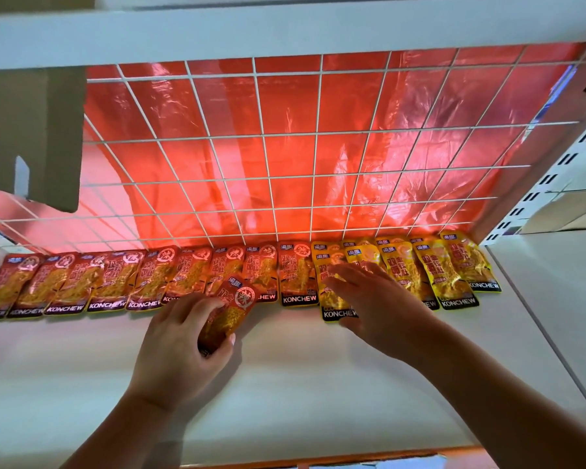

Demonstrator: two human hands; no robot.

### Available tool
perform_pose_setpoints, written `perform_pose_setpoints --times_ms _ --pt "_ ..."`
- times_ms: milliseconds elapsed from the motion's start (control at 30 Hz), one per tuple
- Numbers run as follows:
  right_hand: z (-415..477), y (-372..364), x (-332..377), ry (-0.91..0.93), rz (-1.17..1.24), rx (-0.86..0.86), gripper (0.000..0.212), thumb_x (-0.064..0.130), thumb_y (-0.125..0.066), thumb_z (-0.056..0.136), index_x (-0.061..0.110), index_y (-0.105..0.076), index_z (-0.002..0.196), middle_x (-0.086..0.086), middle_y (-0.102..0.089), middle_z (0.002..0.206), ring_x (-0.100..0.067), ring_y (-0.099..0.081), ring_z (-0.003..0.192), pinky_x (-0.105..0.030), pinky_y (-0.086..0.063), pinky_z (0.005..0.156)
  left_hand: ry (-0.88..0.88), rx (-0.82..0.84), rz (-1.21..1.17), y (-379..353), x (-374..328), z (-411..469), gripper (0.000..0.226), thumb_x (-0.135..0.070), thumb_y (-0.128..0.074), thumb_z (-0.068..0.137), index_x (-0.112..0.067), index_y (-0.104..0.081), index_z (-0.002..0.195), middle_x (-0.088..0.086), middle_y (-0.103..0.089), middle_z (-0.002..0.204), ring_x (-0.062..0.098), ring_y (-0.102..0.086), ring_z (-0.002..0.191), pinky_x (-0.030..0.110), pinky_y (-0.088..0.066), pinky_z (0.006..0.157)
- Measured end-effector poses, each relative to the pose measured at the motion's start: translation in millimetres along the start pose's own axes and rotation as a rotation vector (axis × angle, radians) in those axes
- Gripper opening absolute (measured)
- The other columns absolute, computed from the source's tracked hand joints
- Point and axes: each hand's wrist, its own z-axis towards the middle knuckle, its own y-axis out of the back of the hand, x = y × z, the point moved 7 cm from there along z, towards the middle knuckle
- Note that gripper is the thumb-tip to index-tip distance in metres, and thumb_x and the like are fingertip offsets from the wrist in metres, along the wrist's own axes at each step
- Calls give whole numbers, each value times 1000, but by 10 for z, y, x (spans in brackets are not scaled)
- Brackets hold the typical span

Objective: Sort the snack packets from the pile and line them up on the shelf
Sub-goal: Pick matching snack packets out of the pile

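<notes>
Gripping red packet (233,308), left hand (180,336) curls; right hand (376,306) seemingly flat

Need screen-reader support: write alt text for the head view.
The left hand holds a red snack packet before a row of red packets on a white shelf; the right hand lies open over the yellow packets continuing it. A wire grid and red film stand behind.

Two bare hands and forearms were in view. The left hand (183,336) appeared at lower centre of the frame, and the left forearm (126,431) ran off the bottom edge at lower left. The right hand (372,299) appeared right of centre, and the right forearm (508,394) ran off at lower right. Both forearms were uncovered along their visible length.
</notes>
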Motion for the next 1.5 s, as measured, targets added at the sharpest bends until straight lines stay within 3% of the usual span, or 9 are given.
perform_pose_setpoints --times_ms 100,267,467,867,1000,1100,1167,1400,1500 --pt "-102 49 -107 -75 58 -66 71 38 -79 83 18 -52 145 -4 -49 151 -26 -47 139 -48 -35 117 7 -4 1 8 -9 -1 52 -52 -63 78 -18 -68 117 1 -66 114 24 -60 103 40 -51 90" --pt "-200 138 -354 -170 94 -140 68 35 -86 75 15 -61 135 -5 -62 135 -31 -61 118 -46 -49 101 53 6 -23 -6 9 5 51 -51 -63 76 -21 -69 117 -2 -65 116 24 -61 103 40 -51 91" --pt "-210 1 -465 -203 8 20 71 54 -69 86 27 -47 148 0 -44 154 -27 -41 142 -55 -30 117 59 15 -15 -15 20 -2 52 -53 -62 76 -23 -68 119 -2 -65 118 24 -60 106 41 -51 92" --pt "-192 -85 -488 -254 -14 29 73 61 -67 82 21 -54 141 -4 -48 146 -29 -45 135 -51 -38 110 43 8 -20 -20 26 -8 53 -54 -63 77 -23 -67 119 -2 -65 117 23 -59 106 40 -51 92" --pt "-219 43 -434 -290 32 -79 64 51 -77 79 17 -62 132 -7 -57 136 -33 -55 124 -51 -45 103 39 12 -27 -37 57 -13 53 -54 -66 78 -24 -66 121 -2 -64 119 23 -59 108 40 -51 94" --pt "-222 223 -201 -299 180 -329 48 31 -83 79 13 -68 120 -7 -66 118 -34 -63 104 -43 -52 89 39 -4 -30 -31 59 -20 53 -54 -67 78 -25 -65 122 -4 -62 119 21 -58 107 38 -50 93" --pt "-189 241 152 -242 245 -392 41 27 -79 81 13 -68 117 -4 -67 113 -28 -63 100 -35 -50 86 39 -30 -38 -16 54 -31 53 -54 -67 77 -25 -66 122 -3 -63 119 21 -57 106 36 -49 92" --pt "300 -1 1068 -221 272 -219 59 44 -61 89 23 -52 143 0 -54 142 -23 -50 132 -38 -42 109 61 -93 -129 67 121 -21 54 -44 -76 75 -23 -68 124 0 -65 117 24 -59 106 34 -48 89" --pt "514 30 1344 -272 294 -202 60 48 -56 91 27 -46 147 3 -51 146 -21 -47 134 -37 -41 110 124 -165 -239 196 211 -46 49 -45 -72 78 -24 -68 122 -1 -67 115 22 -59 107 31 -48 89"
